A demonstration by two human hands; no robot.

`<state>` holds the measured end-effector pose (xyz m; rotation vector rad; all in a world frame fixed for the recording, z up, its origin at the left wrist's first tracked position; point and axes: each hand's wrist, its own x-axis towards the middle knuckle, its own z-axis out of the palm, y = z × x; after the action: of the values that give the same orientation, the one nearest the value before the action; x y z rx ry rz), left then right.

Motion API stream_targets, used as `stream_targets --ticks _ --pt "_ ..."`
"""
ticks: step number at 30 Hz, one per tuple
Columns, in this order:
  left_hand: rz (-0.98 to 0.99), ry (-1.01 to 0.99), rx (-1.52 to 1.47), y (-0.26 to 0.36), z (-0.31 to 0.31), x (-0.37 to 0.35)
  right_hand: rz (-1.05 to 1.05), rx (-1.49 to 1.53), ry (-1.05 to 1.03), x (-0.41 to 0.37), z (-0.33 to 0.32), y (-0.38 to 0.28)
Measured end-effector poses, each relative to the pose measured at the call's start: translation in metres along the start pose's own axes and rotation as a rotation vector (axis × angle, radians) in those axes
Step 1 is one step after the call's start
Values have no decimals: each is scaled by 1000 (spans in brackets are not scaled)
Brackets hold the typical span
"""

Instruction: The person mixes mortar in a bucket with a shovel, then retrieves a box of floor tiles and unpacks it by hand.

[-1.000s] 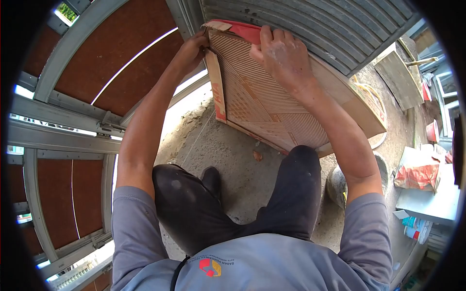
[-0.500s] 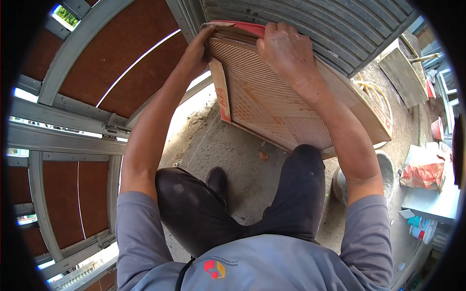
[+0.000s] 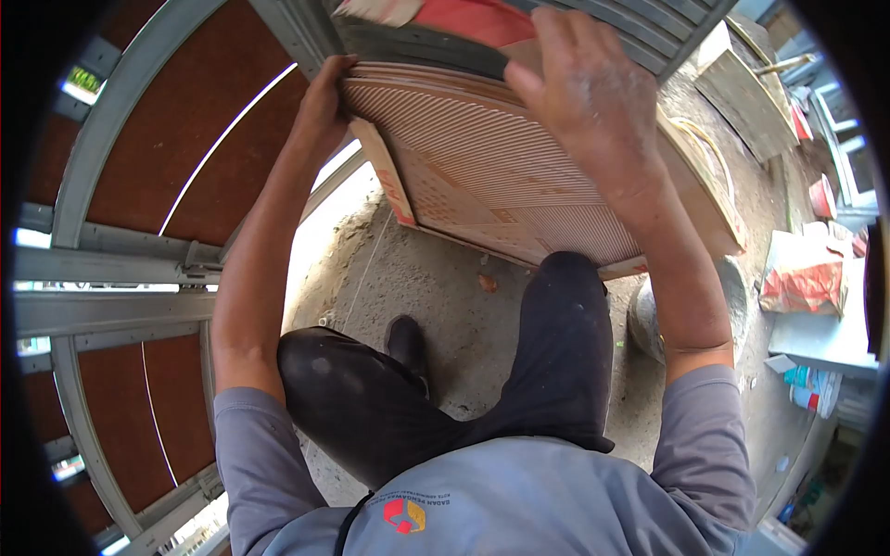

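Dirt floor (image 3: 417, 287). Left hand (image 3: 324, 102) clamps tile (image 3: 501, 176) corner at 11, right hand (image 3: 584, 83) grips top edge at 12; seemingly lifting from box (image 3: 389, 190); next needs steady pull.

I see a building site: rough cement floor (image 3: 445, 287), boxed tiles (image 3: 491, 167) against a steel shutter (image 3: 681, 18), a torn sack (image 3: 799, 278) at the floor's right edge.

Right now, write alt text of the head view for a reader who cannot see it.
Both hands grip a ribbed tile standing in a cardboard box: left hand at its corner, right hand over its top edge. The person crouches on a floor before a metal shutter.
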<state>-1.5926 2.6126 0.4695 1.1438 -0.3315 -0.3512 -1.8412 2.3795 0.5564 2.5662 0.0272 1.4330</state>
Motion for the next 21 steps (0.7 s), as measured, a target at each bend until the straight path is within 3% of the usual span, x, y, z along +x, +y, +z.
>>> stream_targets --ticks 2,5,8,11,17,21 --pt "11 0 -6 0 2 -4 21 -16 -113 -19 -1 5" --pt "56 8 -25 -5 -1 2 -54 -102 -76 -45 -8 25" --pt "83 42 4 -10 -6 12 27 -48 -161 -72 -23 50" --pt "83 23 -22 -6 4 6 -26 55 -146 -82 -32 81" --pt "24 -45 94 0 -9 23 135 258 -169 -75 -59 120" --pt "22 -5 116 3 -6 25 484 292 -248 -72 -104 123"
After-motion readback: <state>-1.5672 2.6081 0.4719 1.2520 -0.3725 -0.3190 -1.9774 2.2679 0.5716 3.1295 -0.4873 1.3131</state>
